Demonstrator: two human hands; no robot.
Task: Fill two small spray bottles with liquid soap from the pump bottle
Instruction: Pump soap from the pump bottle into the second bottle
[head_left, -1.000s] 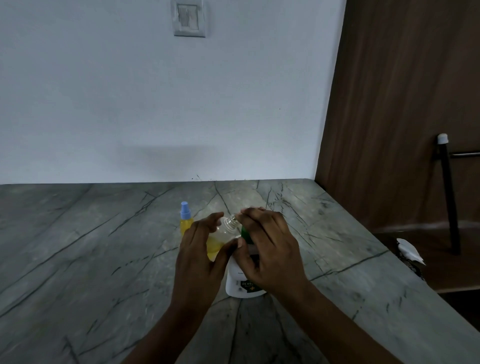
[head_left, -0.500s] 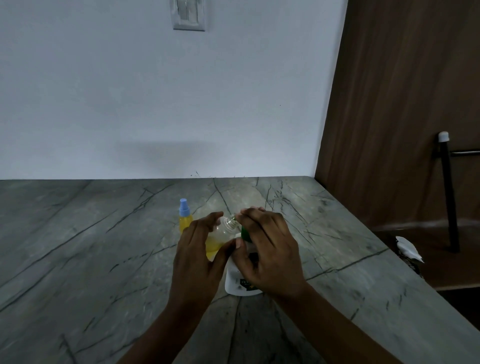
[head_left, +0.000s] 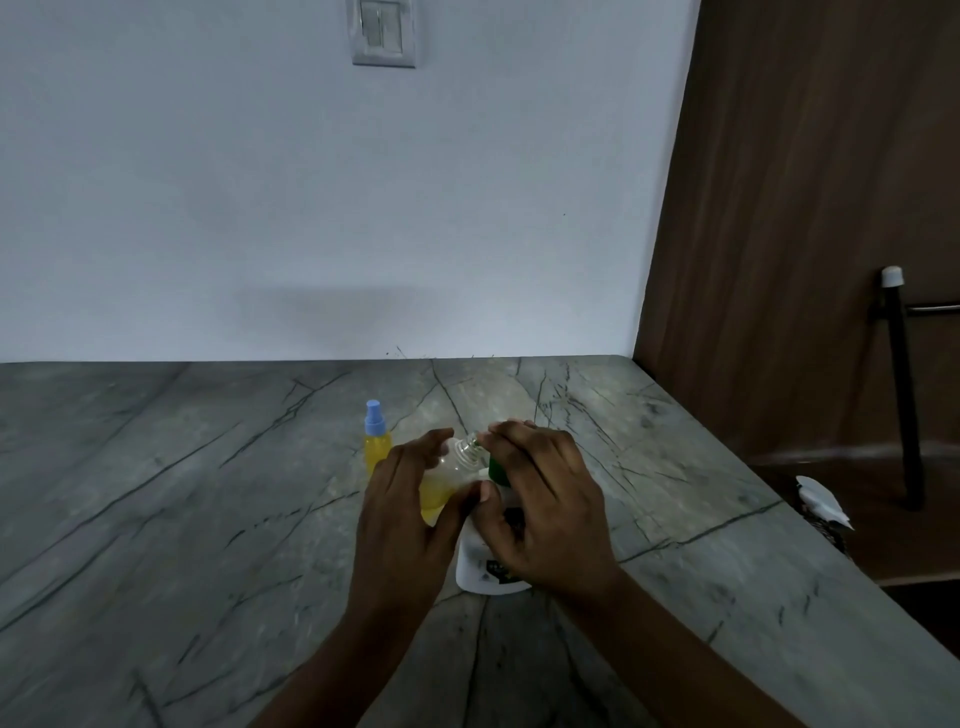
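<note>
My left hand grips a small clear spray bottle, uncapped and tilted to the right, with yellow soap in its lower part. Its open neck meets the green nozzle of the white pump bottle, which stands on the marble counter. My right hand lies over the pump head with curled fingers and hides most of it. A second small spray bottle, yellow with a blue cap, stands upright just left of my left hand.
The counter's right edge runs diagonally beside a brown wooden panel. A black pole with a white tip and a white crumpled thing lie beyond that edge. A white wall with a switch plate backs the counter.
Both hands and both bottles hold nearly the same pose. The scene has slid slightly in the frame as my head moved.
</note>
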